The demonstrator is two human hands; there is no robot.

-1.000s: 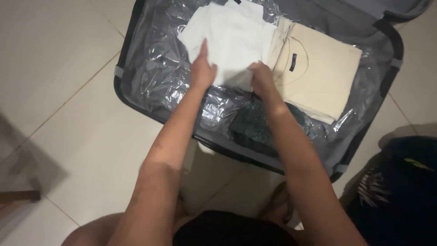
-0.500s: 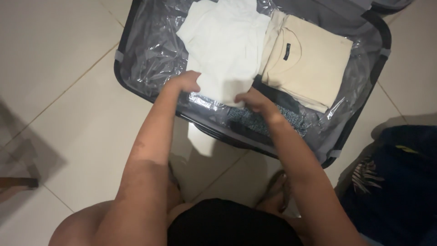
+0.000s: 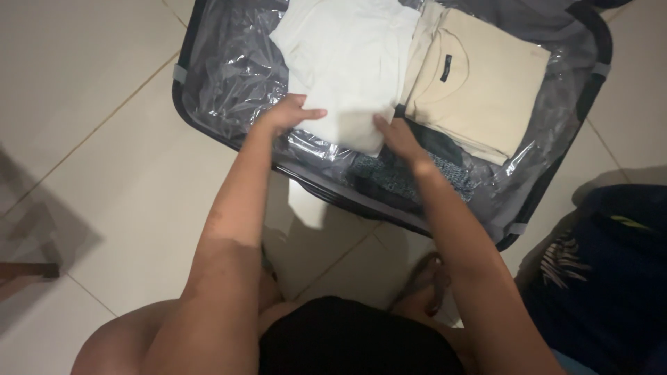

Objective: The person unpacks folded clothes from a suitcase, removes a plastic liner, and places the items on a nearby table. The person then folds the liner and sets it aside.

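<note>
Person is crouching over an open dark suitcase point(image 3: 208, 128) on the pale tiled floor point(image 3: 104, 173), both arms reaching in. Left hand point(image 3: 288, 114) is lying flat, palm down, fingers held loosely together and pointing toward the right hand, thumb side up; it is pressing on the near-left edge of the folded white garment point(image 3: 347, 62), partly on the crinkled clear plastic lining point(image 3: 236, 76) that is showing beside and below it. Right hand point(image 3: 396, 135) is resting at the near-right corner of the same white garment, fingers extended and close together, tips touching the fabric edge; not pinching anything that I can see, though the underside of the palm is hidden. White garment is sitting just ahead of both hands, spanning the gap between them, in the far-left part of the case. Folded cream garment point(image 3: 479, 83) is lying just beyond and to the outside of the right hand, touching the white one along one edge. Dark grey knitted item point(image 3: 396, 177) is lying under the right wrist, against the near wall of the case. Sandalled foot point(image 3: 424, 281) is showing below the right forearm. Dark blue bag or cloth point(image 3: 611, 278) is sitting on the floor well off to the outside of the right arm.
</note>
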